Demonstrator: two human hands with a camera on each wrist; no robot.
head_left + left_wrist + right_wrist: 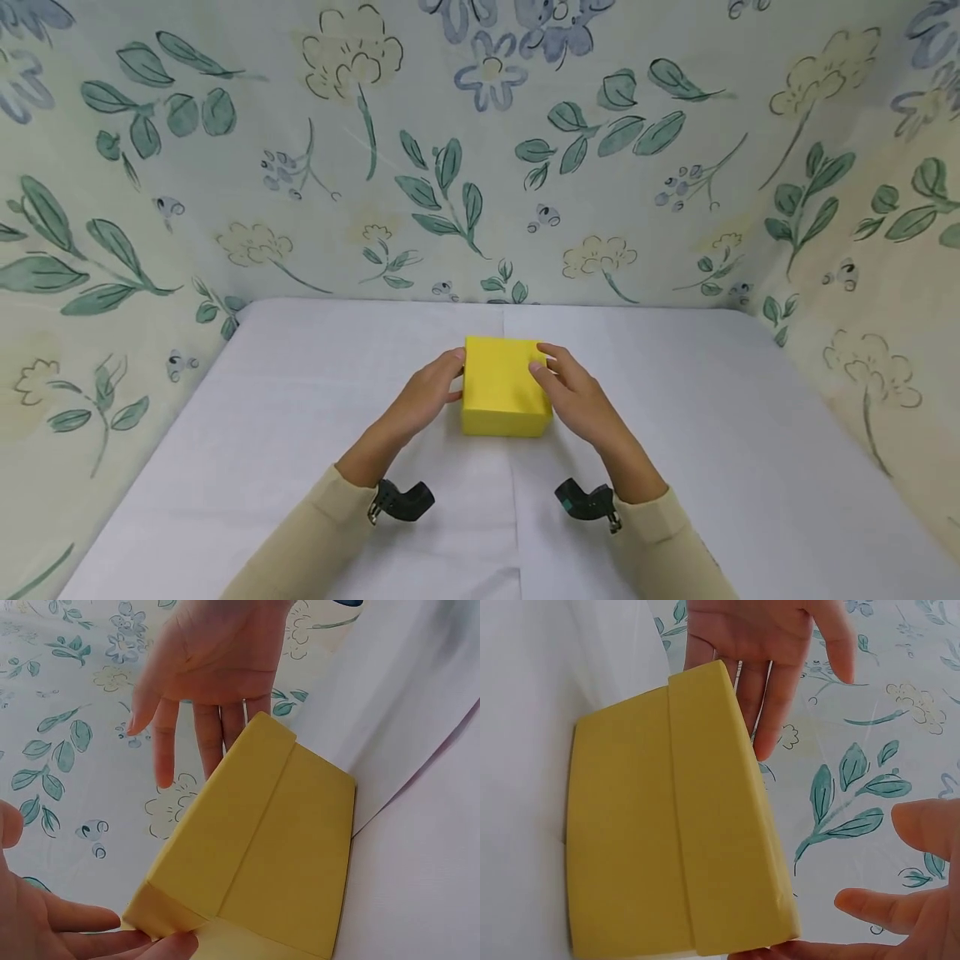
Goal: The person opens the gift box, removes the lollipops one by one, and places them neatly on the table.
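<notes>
A yellow box (504, 377) with a fitted lid lies on the white-covered table, centred between both hands. My left hand (429, 390) is along its left side, fingers extended. In the left wrist view, those fingertips (169, 946) touch the lid's near corner. On the other side, my right hand (581, 400) has its thumb and index finger spread over the right edge of the top. The right wrist view shows its lower fingers at the bottom edge of the lid (731, 825), with thumb and index finger apart from it. A seam runs between lid and base.
White cloth (300, 375) covers the table, with a fold line down its middle. Floral fabric walls (450, 150) stand behind and at both sides. A black wrist mount (405, 500) sits at the left cuff and another mount (585, 502) at the right.
</notes>
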